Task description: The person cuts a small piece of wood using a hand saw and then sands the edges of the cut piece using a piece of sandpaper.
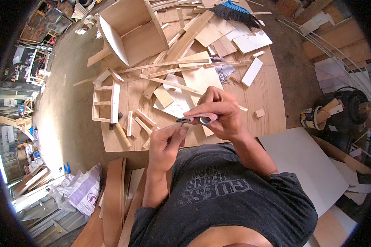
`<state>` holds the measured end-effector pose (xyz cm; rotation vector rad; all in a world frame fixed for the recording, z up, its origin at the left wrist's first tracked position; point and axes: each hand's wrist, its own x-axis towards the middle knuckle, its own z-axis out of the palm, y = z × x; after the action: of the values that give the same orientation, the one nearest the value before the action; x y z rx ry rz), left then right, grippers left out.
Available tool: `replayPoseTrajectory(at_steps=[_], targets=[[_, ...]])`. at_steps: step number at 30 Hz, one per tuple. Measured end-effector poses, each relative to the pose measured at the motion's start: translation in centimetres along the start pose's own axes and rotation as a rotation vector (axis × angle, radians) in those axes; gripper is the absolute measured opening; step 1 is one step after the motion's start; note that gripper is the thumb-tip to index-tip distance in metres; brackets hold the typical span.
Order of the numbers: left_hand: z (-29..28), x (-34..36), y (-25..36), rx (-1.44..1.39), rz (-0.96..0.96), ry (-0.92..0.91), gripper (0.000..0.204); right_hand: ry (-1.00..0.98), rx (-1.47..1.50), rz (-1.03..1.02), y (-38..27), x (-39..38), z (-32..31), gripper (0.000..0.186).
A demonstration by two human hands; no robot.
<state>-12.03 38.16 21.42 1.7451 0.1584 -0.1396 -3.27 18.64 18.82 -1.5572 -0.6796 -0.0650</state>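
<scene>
Both my hands are raised over the near edge of the wooden table (272, 107), in front of my dark shirt. Between them is a thin curled sheet (209, 119), pinkish outside and bluish-grey inside, rolled into two loose loops. My right hand (222, 110) is closed round its right part, with the index finger stretched along the top. My left hand (165, 142) is closed, thumb against the bent index finger, pinching the sheet's left end from below. The exact kind of sheet is hard to make out. On the table to the left lies a hammer (123, 135) with a wooden handle.
Wood strips (179, 82) and offcuts cover much of the table. An open wooden box (138, 39) stands at the far left, near a small slatted frame (105, 96). A blue-and-black brush (235, 13) lies at the back. Right of the table is a bucket (311, 117).
</scene>
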Motion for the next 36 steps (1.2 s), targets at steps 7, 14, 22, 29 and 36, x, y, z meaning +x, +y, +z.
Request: replayPoseTrajectory(at_steps=[7, 14, 22, 29, 36], targets=[[1.4, -0.1, 0.0, -0.024, -0.055, 0.027, 0.026, 0.069, -0.099, 0.007, 1.6, -1.1, -1.7, 0.029], [-2.6, 0.3, -0.8, -0.018, 0.011, -0.028, 0.031, 0.058, -0.055, -0.034, 1.4, -0.1, 1.9, 0.025], [-11.3, 1.2, -3.2, -0.114, -0.079, -0.126, 0.039, 0.122, -0.145, -0.015, 0.0, 1.5, 9.2, 0.027], [-17.4, 2.1, -3.8, -0.003, 0.037, -0.212, 0.035, 0.231, -0.217, 0.034, 0.4, 2.8, 15.4, 0.026], [-20.7, 2.8, -5.9, -0.004, 0.035, -0.263, 0.032, 0.268, -0.274, 0.068, 0.9, 3.0, 19.4, 0.032]])
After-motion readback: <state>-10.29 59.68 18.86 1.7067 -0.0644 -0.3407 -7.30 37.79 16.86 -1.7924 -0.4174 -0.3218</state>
